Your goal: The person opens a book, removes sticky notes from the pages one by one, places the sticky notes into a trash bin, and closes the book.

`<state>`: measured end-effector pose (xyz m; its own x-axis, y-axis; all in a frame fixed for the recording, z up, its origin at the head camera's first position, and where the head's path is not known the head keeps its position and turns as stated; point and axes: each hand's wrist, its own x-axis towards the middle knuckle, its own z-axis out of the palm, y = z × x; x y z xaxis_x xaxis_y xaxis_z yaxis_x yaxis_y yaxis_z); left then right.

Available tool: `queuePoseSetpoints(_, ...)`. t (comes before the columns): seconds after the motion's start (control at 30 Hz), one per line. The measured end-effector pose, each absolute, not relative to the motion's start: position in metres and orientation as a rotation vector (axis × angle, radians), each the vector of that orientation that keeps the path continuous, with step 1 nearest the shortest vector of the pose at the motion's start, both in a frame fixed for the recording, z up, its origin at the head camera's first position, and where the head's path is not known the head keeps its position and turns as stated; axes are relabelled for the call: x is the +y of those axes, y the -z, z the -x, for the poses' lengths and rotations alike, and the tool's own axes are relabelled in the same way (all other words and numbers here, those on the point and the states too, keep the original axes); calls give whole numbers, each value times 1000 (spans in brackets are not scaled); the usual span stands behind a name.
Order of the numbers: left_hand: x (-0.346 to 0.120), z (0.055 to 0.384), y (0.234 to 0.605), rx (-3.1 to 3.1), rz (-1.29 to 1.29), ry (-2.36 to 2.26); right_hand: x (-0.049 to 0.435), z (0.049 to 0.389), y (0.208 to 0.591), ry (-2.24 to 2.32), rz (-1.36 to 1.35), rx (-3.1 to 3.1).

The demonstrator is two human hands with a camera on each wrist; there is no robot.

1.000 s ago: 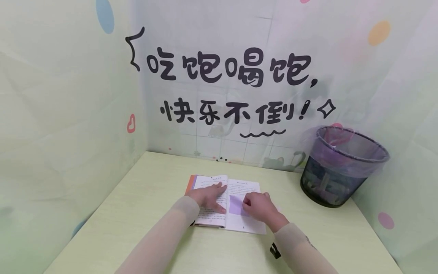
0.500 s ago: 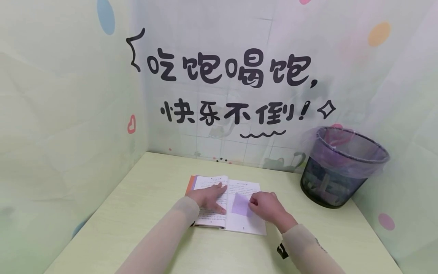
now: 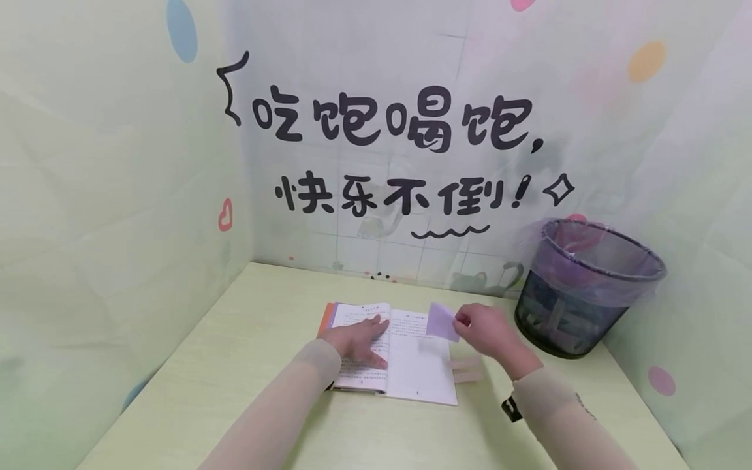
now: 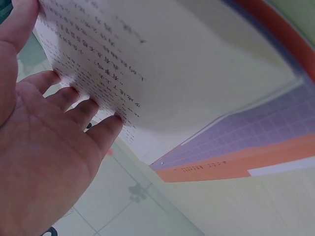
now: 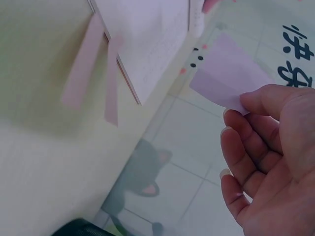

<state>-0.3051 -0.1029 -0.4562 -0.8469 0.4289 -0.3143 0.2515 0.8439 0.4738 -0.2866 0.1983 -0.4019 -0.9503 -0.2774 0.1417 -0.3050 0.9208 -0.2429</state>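
Observation:
An open book (image 3: 420, 372) with printed pages lies on the table. My left hand (image 3: 360, 341) rests on its left page with fingers spread; in the left wrist view the fingertips touch the printed page (image 4: 98, 54). Between thumb and index finger, my right hand (image 3: 489, 329) pinches a purple sticky note (image 3: 442, 322) by one corner, raised over the right page's upper outer edge. The right wrist view shows the sticky note (image 5: 229, 73) hanging off the thumb, the other fingers loosely curled. Two pale pink strips (image 3: 467, 370) stick out from the book's right edge.
A dark wastebasket (image 3: 564, 313) with a purple liner stands at the back right of the pale yellow table (image 3: 223, 365). Printed curtains (image 3: 376, 156) close off the back and both sides. An orange and purple cover (image 4: 221, 164) shows beneath the pages.
My right hand has lifted the purple sticky note off the right page and carried it up and to the right. The pink strips have come into sight. My left hand stays put.

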Motion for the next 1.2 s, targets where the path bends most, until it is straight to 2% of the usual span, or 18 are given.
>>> queuePoseSetpoints(0.33, -104, 301, 456, 2611, -497, -576, 258, 295, 333, -387, -382, -2786)
queuePoseSetpoints(0.57, -105, 301, 456, 2613, -474, -577, 299, 296, 295, -443, -201, -2679)
queuePoseSetpoints(0.83, -106, 302, 457, 2625, -470, -563, 340, 295, 282, -486, -2, -2501)
queuePoseSetpoints(1.2, -106, 301, 456, 2624, -505, -552, 373, 287, 278, -410, 276, -2526)
